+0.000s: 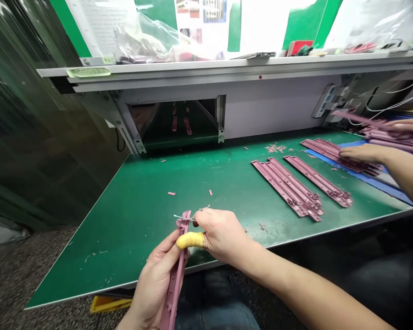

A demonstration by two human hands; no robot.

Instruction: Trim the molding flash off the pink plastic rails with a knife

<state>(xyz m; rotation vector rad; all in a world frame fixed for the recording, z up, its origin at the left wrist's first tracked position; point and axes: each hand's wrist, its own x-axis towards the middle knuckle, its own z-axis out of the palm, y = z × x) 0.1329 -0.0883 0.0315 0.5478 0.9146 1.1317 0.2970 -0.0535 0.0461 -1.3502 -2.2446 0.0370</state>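
Note:
My left hand is wrapped round a long pink plastic strip, which points up and away over the table's front edge. My right hand, with a yellow cover on its thumb, is closed on a thin metal blade. The blade lies across the strip's far end; its handle is mostly hidden in the fingers. The yellow thumb touches the strip's side just below. Small pink scraps lie on the green table beyond my hands.
Several pink strips lie in rows at the right. Another person's hands handle more strips at the far right. A shelf crosses above the table, with a chute opening below it. A yellow crate is under the front edge.

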